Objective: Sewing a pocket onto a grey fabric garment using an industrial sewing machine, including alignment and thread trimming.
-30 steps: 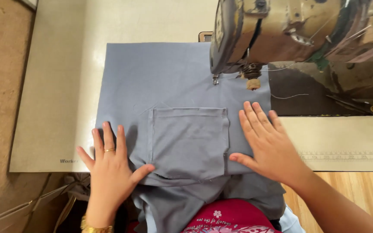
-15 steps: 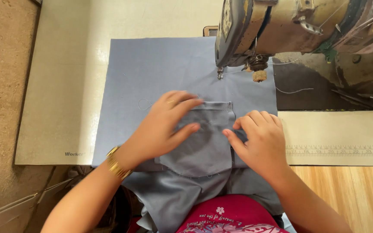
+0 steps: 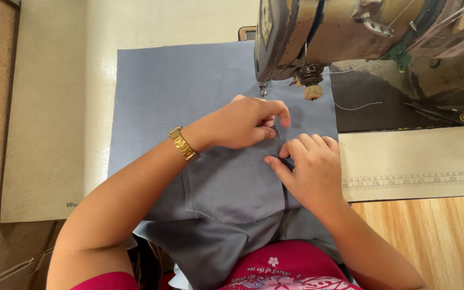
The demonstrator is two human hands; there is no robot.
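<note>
While the fingers are pinching the upper right corner of the pocket patch [image 3: 232, 185], the left hand [image 3: 245, 122] and right hand [image 3: 310, 169] are meeting, both grasping grey cloth. The patch is lying on the grey fabric panel [image 3: 173, 91], just below the sewing machine's presser foot [image 3: 262, 89], near the scissors [image 3: 452, 115].

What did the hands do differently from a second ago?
The left hand moved from the cloth's lower left edge up and across to the pocket's top right corner; the right hand slid in to meet it. Both now pinch there instead of lying flat. The grey cloth and sewing machine stayed put.
</note>
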